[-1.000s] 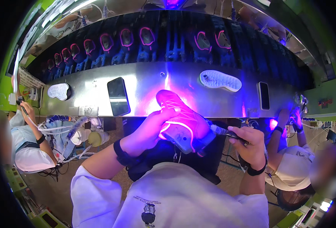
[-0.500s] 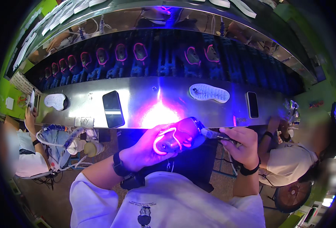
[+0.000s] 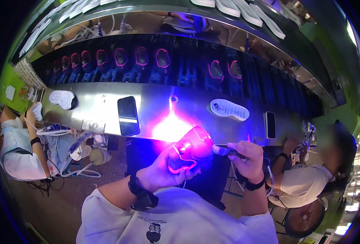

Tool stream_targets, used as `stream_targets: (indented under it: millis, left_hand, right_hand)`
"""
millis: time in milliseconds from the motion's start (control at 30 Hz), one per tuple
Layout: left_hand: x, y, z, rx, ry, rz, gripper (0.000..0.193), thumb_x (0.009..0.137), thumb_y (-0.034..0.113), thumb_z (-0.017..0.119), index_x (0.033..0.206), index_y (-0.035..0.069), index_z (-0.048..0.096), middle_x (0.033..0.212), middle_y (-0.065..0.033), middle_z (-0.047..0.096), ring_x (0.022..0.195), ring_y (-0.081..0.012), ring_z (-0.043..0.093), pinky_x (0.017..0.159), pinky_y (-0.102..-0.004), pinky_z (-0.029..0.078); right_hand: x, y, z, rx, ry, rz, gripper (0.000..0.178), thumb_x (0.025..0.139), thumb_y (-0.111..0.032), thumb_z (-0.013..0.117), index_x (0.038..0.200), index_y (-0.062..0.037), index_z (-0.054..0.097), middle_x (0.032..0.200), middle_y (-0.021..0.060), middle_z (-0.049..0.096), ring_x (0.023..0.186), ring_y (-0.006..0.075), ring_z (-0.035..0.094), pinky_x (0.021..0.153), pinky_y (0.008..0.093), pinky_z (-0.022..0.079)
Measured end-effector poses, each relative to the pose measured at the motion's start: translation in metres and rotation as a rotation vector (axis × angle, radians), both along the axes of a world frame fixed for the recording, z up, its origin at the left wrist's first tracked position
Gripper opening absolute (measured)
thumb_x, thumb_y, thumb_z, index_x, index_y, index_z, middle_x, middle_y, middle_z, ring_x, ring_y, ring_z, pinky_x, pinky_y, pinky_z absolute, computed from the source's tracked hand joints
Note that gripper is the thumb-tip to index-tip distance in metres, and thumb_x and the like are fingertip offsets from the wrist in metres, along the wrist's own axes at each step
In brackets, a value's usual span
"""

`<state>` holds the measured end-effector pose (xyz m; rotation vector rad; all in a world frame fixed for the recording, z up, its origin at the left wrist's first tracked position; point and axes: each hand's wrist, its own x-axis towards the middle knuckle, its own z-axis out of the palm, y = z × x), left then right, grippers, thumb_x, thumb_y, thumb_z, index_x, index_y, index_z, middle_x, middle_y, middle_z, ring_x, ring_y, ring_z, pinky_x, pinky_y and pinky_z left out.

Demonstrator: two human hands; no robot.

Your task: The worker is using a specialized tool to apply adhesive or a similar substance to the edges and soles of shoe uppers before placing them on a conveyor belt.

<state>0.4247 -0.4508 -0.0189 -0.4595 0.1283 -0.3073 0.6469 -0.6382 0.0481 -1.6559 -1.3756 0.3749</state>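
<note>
My left hand (image 3: 159, 173) is wrapped round a dark shoe upper (image 3: 193, 147), whose edge line glows pink under violet light. The upper is tilted, its sole side partly turned away, above the near edge of the metal bench (image 3: 94, 99). In my right hand (image 3: 248, 160), closed fingers grip a brush (image 3: 222, 150). Its bristle end points left at the upper's right end; I cannot tell for sure whether it touches. A bright patch of light lies on the bench just beyond the upper.
A white sole (image 3: 229, 110) and two phones lie on the bench, one phone (image 3: 128, 116) to the left. Another white sole (image 3: 61, 99) lies further left. Behind runs a dark conveyor (image 3: 184, 75) carrying several pink-edged uppers. Co-workers sit at left and right (image 3: 302, 183).
My left hand has turned the upper, so more of its outer side catches the light and looks red-pink. My right hand with the brush has shifted slightly left and down.
</note>
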Motion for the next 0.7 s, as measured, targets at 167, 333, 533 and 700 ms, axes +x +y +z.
stream_targets:
  millis: [167, 333, 533, 700]
  left_hand:
    - [0.000, -0.005, 0.012, -0.010, 0.085, -0.004, 0.068, 0.103, 0.052, 0.054, 0.147, 0.001, 0.044, 0.130, -0.0358, 0.054, 0.100, -0.0394, 0.065, 0.071, -0.0361, 0.064]
    - [0.000, -0.001, 0.001, -0.023, 0.080, -0.052, 0.074, 0.102, 0.057, 0.054, 0.149, 0.001, 0.043, 0.129, -0.0373, 0.055, 0.095, -0.0372, 0.067, 0.071, -0.0370, 0.064]
    - [-0.010, 0.002, 0.009, -0.021, 0.025, -0.080, 0.068, 0.101, 0.054, 0.055, 0.147, 0.004, 0.047, 0.126, -0.0331, 0.058, 0.095, -0.0366, 0.068, 0.072, -0.0377, 0.065]
    - [0.007, 0.021, 0.037, 0.569, 0.050, 0.005, 0.052, 0.102, 0.042, 0.060, 0.142, 0.009, 0.054, 0.122, -0.0135, 0.069, 0.107, -0.0273, 0.070, 0.083, -0.0473, 0.063]
  right_hand:
    - [-0.010, -0.001, -0.007, 0.064, -0.014, -0.052, 0.043, 0.073, 0.000, 0.081, 0.116, -0.0057, 0.076, 0.077, 0.0066, 0.068, 0.061, 0.0167, 0.059, 0.056, 0.0289, 0.045]
    - [-0.010, 0.006, 0.018, -0.015, -0.014, -0.198, 0.043, 0.073, 0.000, 0.082, 0.115, -0.0053, 0.077, 0.076, 0.0053, 0.065, 0.060, 0.0152, 0.058, 0.055, 0.0283, 0.043]
    - [-0.014, 0.006, -0.005, 0.154, -0.159, 0.014, 0.039, 0.075, -0.001, 0.080, 0.113, -0.0044, 0.077, 0.075, 0.0048, 0.064, 0.059, 0.0149, 0.057, 0.055, 0.0290, 0.043]
    - [-0.020, -0.010, -0.036, 0.071, -0.005, -0.123, 0.038, 0.081, 0.001, 0.074, 0.119, -0.0025, 0.074, 0.087, 0.0106, 0.074, 0.073, 0.0209, 0.069, 0.067, 0.0320, 0.052]
